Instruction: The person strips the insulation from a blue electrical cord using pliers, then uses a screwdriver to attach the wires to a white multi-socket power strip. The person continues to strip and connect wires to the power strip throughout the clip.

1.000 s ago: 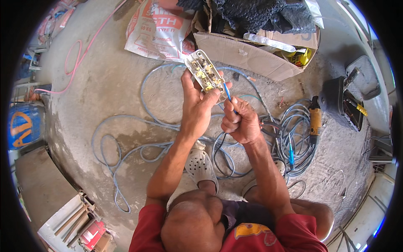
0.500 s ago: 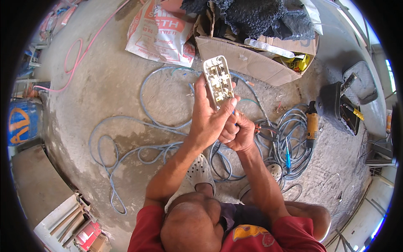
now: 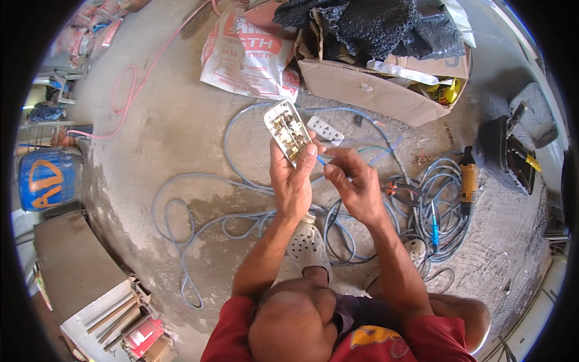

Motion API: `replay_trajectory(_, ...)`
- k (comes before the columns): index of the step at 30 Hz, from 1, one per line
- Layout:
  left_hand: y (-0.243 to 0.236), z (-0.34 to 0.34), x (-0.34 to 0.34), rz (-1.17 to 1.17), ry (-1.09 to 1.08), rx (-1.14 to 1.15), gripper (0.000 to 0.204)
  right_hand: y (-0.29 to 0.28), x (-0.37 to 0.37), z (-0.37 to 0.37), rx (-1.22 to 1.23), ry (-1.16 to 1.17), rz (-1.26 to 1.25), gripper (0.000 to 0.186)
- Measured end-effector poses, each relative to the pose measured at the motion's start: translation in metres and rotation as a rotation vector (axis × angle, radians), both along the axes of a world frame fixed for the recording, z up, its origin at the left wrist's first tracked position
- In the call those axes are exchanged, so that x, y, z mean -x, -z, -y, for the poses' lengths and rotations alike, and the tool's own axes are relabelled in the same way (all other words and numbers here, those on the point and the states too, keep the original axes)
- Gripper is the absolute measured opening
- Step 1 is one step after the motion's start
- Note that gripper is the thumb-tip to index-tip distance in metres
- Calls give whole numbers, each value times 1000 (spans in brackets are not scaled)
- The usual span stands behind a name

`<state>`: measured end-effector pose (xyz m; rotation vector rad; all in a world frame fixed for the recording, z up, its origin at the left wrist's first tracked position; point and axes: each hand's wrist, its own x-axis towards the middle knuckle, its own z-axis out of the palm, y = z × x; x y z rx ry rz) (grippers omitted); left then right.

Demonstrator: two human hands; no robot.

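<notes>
My left hand (image 3: 294, 187) holds up an open extension socket housing (image 3: 288, 133), a white oblong shell with brass contacts inside. Its thumb presses on the lower end. A short blue wire (image 3: 321, 161) shows at that end, between my two hands. My right hand (image 3: 360, 187) is just to the right, thumb and forefinger pinched at the wire. On the floor beyond lies the white socket cover (image 3: 325, 130) with its row of holes. Grey-blue cable (image 3: 199, 176) loops across the concrete under both hands, with thin coloured wire ends near the right hand.
Right of my hands lie pliers (image 3: 405, 192), a blue-handled screwdriver (image 3: 434, 232), coiled cable (image 3: 443, 241) and a yellow-black power tool (image 3: 468, 181). An open black toolbox (image 3: 503, 154) stands farther right. A cardboard box (image 3: 374, 90) and cement bag (image 3: 247, 66) sit ahead.
My right hand has drawn away from the left thumb, opening a gap where the blue wire shows. The housing has tilted and shifted left, uncovering the socket cover. The whole view has shifted.
</notes>
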<state>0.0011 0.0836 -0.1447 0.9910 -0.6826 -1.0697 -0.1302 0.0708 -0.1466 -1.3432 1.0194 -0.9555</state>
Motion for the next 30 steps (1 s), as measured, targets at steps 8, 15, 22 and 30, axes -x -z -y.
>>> replay_trajectory(8,2,-2,2,-152,43,-74,46,-3,2,1,148,163,-163,15)
replay_trajectory(15,-2,6,-24,-181,228,-13,47,-4,16,10,-653,-83,666,26)
replay_trajectory(22,-12,15,-14,376,225,-162,25,6,24,25,-826,-133,635,14)
replay_trajectory(30,51,10,-46,876,-1,-303,38,18,11,39,515,-218,-505,15)
